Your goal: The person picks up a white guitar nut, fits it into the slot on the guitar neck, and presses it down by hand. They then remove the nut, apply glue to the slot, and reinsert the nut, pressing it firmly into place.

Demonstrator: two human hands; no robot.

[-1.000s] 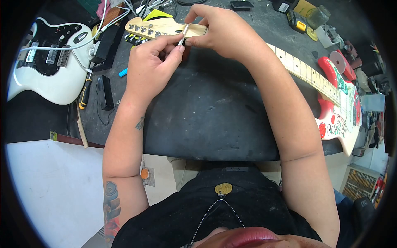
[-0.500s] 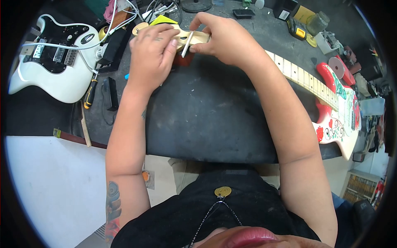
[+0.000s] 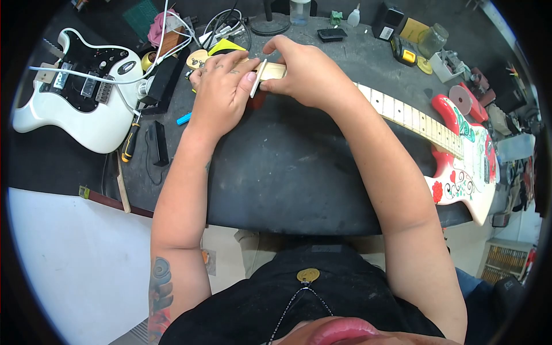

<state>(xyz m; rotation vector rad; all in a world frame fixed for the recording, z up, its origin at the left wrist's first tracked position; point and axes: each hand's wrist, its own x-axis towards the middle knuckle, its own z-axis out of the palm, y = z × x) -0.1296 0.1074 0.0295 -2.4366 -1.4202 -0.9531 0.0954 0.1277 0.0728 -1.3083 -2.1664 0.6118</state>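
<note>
White strip (image 3: 258, 78) on edge across maple neck (image 3: 402, 115) beside the headstock (image 3: 199, 57), pinched by right hand (image 3: 305, 72); left hand (image 3: 221, 95) clasps headstock, thumb against strip; skewed pressure may slip or snap it

one head-worn camera looks steeply down, close over the dark workbench (image 3: 287, 172), with fisheye edges.

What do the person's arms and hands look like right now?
Both arms are bare: no sleeves, gloves or watch. The left hand has small dark marks on its fingers; the left forearm carries a small tattoo, and a large coloured tattoo sits above the elbow. The right hand and arm show no markings.
</note>
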